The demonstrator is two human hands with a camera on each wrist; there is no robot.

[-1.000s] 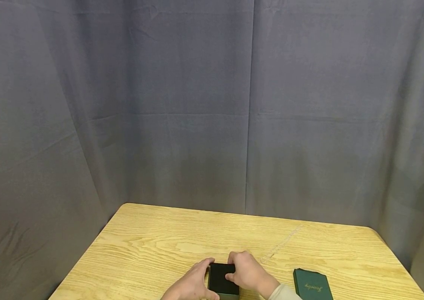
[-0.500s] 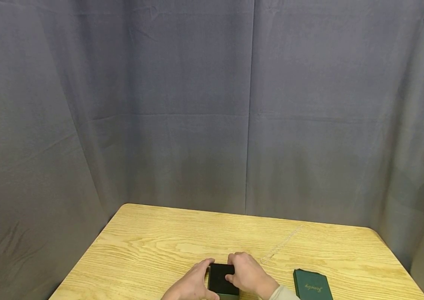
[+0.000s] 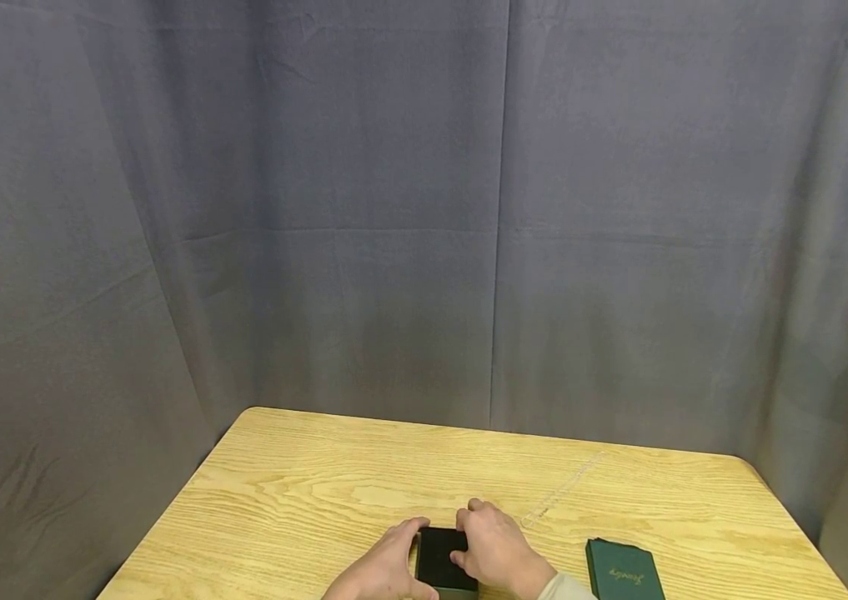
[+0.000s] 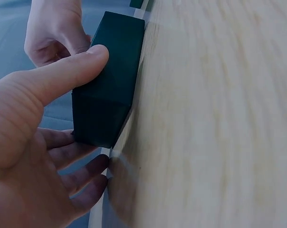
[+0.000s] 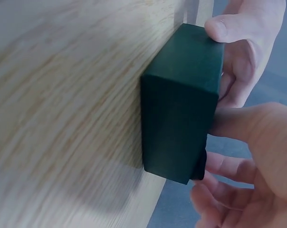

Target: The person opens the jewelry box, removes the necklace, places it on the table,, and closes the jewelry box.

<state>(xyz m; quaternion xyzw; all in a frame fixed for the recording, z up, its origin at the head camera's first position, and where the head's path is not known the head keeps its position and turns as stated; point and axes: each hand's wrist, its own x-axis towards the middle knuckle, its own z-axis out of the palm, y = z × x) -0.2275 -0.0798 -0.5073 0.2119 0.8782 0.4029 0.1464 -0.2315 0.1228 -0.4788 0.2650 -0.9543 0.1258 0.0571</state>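
Observation:
A small dark green box with a black top stands on the table near its front edge. My left hand holds it from the left, thumb on the near side and fingers toward the far side. My right hand is at the box's far right corner. Its thumb lies on the black insert, and its curled fingers pinch the insert's far edge. In the right wrist view, a black edge sticks out a little above the green wall. The inside of the box is hidden.
A green lid with gold script reading "Jewelry" lies to the right, cut off by the frame. Beyond the right hand, a thin pale chain-like strand stretches across the wooden table. Grey curtains hang behind and at the sides.
The right hand's fingers have shifted slightly at the far edge, with a knuckle raised a little. The left hand, box, lid and strand stay where they were.

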